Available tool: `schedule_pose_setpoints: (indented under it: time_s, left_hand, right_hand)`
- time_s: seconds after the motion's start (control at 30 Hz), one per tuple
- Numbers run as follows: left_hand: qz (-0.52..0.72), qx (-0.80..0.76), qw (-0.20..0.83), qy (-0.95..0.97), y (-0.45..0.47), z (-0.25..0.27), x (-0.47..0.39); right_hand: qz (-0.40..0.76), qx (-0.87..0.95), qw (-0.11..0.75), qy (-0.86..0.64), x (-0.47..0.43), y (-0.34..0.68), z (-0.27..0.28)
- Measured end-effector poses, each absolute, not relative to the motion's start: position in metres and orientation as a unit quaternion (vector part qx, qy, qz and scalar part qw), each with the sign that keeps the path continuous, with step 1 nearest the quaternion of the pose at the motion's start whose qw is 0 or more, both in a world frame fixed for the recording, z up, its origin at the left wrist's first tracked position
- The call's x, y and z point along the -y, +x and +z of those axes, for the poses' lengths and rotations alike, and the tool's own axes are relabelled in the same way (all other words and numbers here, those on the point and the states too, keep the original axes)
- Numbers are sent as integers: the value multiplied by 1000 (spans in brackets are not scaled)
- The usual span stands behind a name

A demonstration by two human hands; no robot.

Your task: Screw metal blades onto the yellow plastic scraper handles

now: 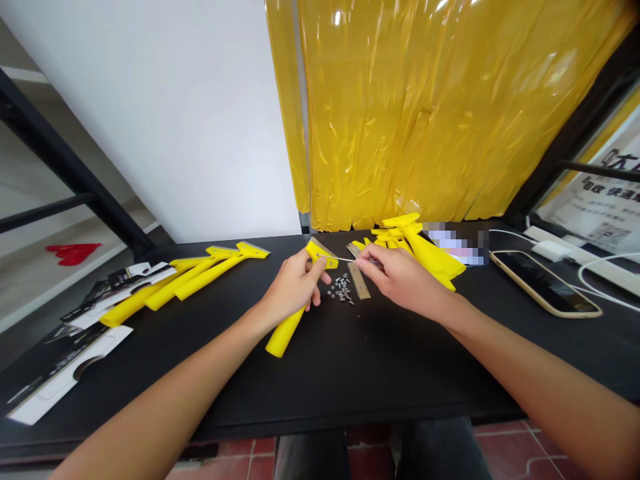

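Note:
My left hand [293,283] grips a yellow plastic scraper [286,328] near its head, the handle pointing toward me on the black table [350,367]. My right hand [400,277] holds a thin metal screwdriver [345,259] whose tip reaches the scraper's head. Between the hands lie several small screws [341,290] and a flat metal blade [359,280].
Three finished yellow scrapers [185,283] lie at the left beside black-and-white packaging cards [65,363]. A pile of yellow scraper parts [425,250] sits behind my right hand. A phone [545,283] and white cables [590,267] lie at the right. Yellow plastic sheeting [425,113] hangs behind.

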State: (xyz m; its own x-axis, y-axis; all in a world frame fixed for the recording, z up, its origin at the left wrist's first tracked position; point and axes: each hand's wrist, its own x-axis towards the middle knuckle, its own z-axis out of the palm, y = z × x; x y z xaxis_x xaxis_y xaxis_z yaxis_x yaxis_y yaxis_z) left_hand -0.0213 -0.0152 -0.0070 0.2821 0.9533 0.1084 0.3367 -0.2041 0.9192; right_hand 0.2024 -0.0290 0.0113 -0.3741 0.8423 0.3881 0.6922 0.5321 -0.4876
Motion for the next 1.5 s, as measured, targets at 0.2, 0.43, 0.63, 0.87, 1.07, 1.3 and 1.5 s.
schedule_pose_setpoints:
  time_s: [0.2,0.43,0.63,0.87,1.07,1.3,1.5]
  left_hand:
    - [371,-464,429,680,-20,-3,17]
    - [373,-459,432,681,-19,-4,17]
    - [382,-464,426,677,-22,-5,13]
    - [376,-456,423,687,-22,-8,15]
    - [365,-467,441,674,-20,-12,14]
    - [346,-466,459,672,-16,-15,16]
    - [346,-465,453,677,-17,-15,15]
  right_hand:
    - [152,794,334,-485,33,200,11]
    - [157,811,309,-471,33,201,17]
    - [181,809,293,-476,31,201,11]
    - [153,788,346,-485,33,201,15]
    - [155,789,420,-420,34,201,15]
    - [116,801,390,-440,36,204,16]
    - [121,802,418,-409,37,203,14]
